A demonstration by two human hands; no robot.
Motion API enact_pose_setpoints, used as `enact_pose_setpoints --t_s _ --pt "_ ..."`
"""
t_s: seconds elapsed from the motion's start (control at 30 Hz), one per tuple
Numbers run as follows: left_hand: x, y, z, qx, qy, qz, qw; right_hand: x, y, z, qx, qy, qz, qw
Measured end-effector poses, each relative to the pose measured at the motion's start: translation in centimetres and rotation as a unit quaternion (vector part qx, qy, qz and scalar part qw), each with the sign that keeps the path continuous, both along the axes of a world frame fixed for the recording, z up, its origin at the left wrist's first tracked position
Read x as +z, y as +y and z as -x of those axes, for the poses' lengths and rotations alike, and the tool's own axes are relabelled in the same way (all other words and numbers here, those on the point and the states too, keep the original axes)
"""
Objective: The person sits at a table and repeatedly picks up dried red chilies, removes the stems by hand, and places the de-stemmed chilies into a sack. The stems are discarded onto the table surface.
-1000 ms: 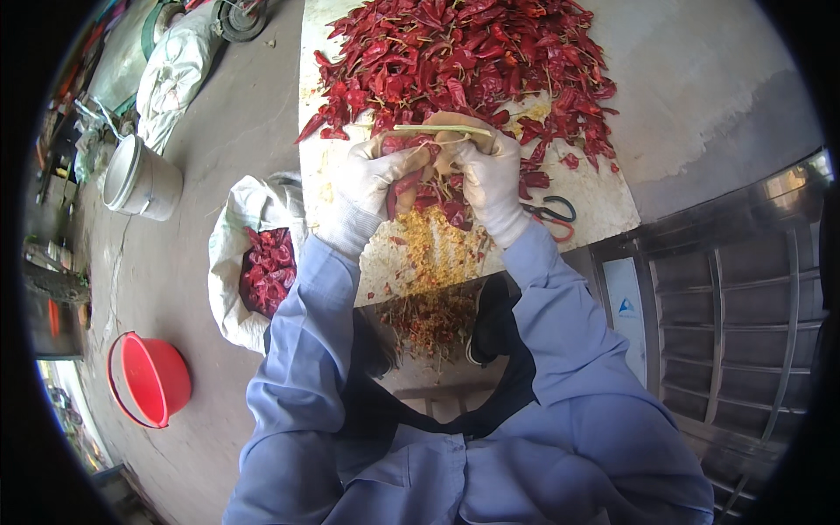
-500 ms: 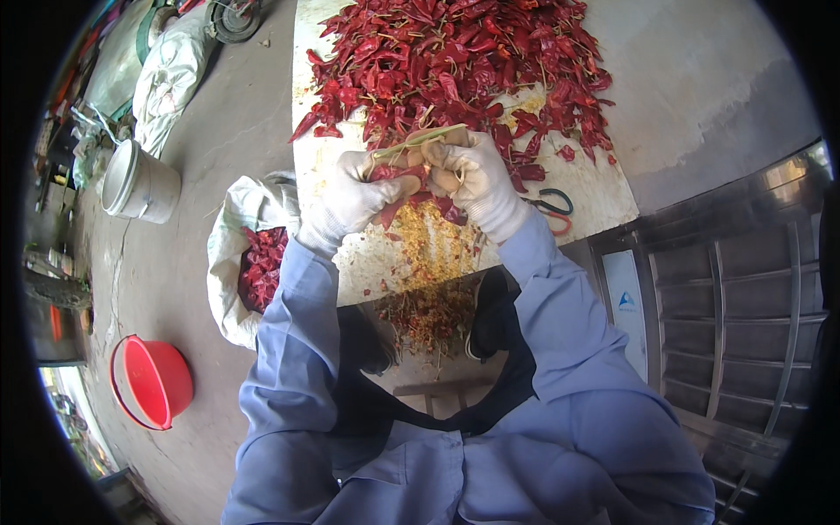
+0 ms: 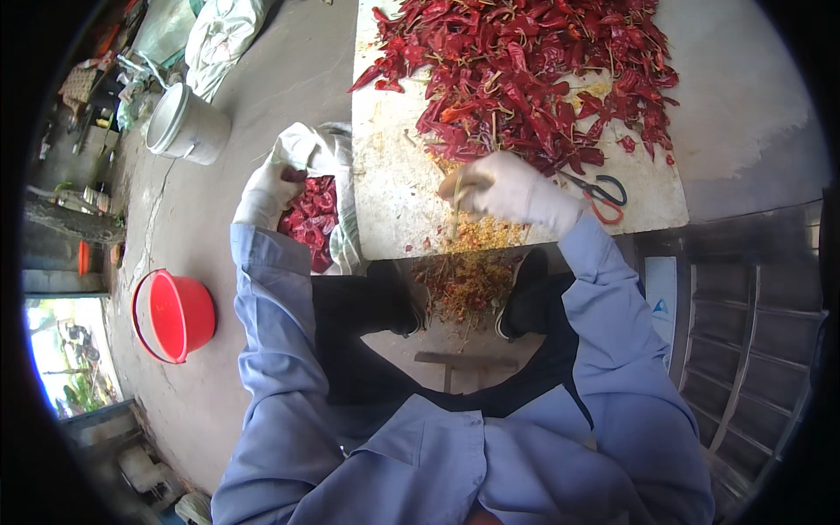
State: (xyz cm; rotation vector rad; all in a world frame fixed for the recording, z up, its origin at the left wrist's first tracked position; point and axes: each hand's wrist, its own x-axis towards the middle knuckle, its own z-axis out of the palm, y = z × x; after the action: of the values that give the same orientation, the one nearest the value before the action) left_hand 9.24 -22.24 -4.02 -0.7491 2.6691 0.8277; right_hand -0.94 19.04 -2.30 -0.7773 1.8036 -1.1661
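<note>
My gloved left hand (image 3: 273,185) is at the mouth of a white woven sack (image 3: 343,232) of red pepper pieces (image 3: 311,219), fingers curled round something I cannot make out. My gloved right hand (image 3: 490,188) is closed over the front of a pale board (image 3: 385,157), pinching a thin pale strip (image 3: 454,223) that points down. Behind it lies a large heap of red peppers (image 3: 516,61). Scissors (image 3: 595,192) with dark and red handles lie to its right. Yellow seeds (image 3: 490,236) spread under that hand and onto the ground between my feet.
A red bucket (image 3: 179,315) stands on the concrete floor at left, a white bucket (image 3: 188,127) farther back. Bundled sacks (image 3: 223,39) and clutter (image 3: 96,96) line the far left. At right is a metal grid panel (image 3: 735,350). My feet are below the board's edge.
My hands have parted: the left moved left to the sack, while the right came slightly down with the pale strip, now turned from crosswise to pointing down. The view has shifted too.
</note>
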Motion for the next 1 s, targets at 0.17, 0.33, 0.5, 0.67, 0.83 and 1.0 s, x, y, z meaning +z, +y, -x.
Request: enact_pose_setpoints --t_s 0.17,0.33,0.5,0.67,0.83,1.0 --pt "-0.9 -3.5 -1.5 -0.002 -0.019 0.13 0.991 0.0 -0.8 -3.0 0.199 0.248 -0.149 0.936" --pt "-0.4 0.8 2.1 0.031 0.164 0.056 0.984 0.0 0.3 -2.2 0.171 0.299 -0.247 0.906" --pt "0.8 8.3 6.1 -0.102 0.206 0.08 0.97 -0.9 2.6 1.7 -0.057 0.356 -0.266 0.894" --pt "1.7 15.3 7.0 -0.147 0.191 -0.086 0.967 -1.3 2.9 3.0 -0.119 0.281 -0.168 0.937" --pt "1.5 18.5 6.7 -0.232 0.195 -0.137 0.943 -1.4 1.9 0.9 0.104 0.2 -0.093 0.97" --pt "2.0 17.3 6.3 -0.271 0.167 -0.038 0.947 -0.7 2.7 0.1 0.206 0.245 -0.191 0.928"
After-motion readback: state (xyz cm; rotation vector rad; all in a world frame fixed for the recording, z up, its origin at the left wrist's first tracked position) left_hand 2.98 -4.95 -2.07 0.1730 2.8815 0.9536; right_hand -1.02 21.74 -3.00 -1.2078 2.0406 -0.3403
